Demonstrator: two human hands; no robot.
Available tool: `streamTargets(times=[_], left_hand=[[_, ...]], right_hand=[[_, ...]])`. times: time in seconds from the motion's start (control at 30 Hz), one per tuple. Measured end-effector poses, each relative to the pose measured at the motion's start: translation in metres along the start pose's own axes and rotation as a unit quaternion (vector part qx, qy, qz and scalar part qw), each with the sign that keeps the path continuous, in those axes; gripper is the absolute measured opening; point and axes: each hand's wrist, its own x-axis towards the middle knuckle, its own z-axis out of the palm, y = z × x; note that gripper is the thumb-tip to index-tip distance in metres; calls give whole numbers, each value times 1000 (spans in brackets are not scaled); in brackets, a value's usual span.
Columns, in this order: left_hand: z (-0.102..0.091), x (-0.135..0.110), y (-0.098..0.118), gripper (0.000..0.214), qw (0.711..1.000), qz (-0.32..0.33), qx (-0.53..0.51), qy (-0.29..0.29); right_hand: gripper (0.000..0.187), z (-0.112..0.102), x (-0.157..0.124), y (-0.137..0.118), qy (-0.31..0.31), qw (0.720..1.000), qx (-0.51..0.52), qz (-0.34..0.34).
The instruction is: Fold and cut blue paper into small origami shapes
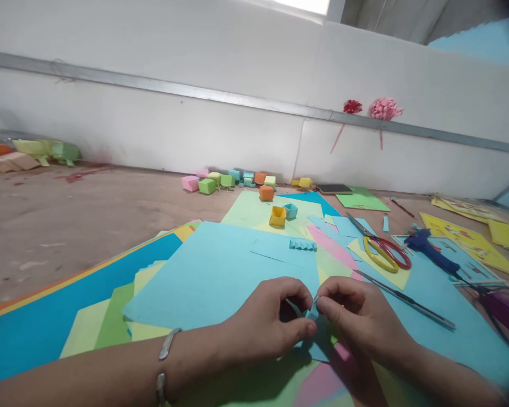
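while both hands (275, 322) pinch blue paper (311, 316), scissors (385, 251) lie nearby.

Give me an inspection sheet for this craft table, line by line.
Surface: wooden table, largely covered by coloured paper sheets.
Job's things: small blue paper piece, pinched between both hands.
Clutter: scissors, glue gun, craft knife, small paper boxes.
Hands: left hand and right hand, both closed on the piece; bracelet on left wrist.
Cables: dark cord at right edge.
Surroundings: white wall, paper flowers on its rail.
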Motion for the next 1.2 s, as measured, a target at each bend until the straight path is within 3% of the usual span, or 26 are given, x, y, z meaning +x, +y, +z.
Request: streamTargets(times=[0.13,0.3,0.37,0.53,0.63,0.9,1.03,1.1,1.2], left_hand=[[0,0,0,20,998,4,-65,-27],[3,1,0,13,999,7,-53,-11],[4,1,-1,11,999,0,-48,-4],[7,1,-3,8,999,-19,2,30],[7,0,-2,12,998,-19,41,41],[7,-2,-2,12,995,4,58,78],[7,-3,-3,12,995,-1,60,85],[8,-4,-4,12,994,-1,73,84],[9,-7,-6,13,990,16,119,69]], right_hand=[[14,0,-2,-5,40,994,-67,-70],[14,3,-8,-3,92,972,-153,-152],[15,6,-10,2,129,946,-210,-211],[21,12,-11,13,203,839,-348,-366],[23,15,-11,16,195,817,-381,-386],[12,14,-19,21,154,797,-387,-438],[22,13,-22,20,136,786,-395,-455],[19,12,-20,17,130,809,-372,-435],[16,9,-16,10,88,886,-293,-349]])
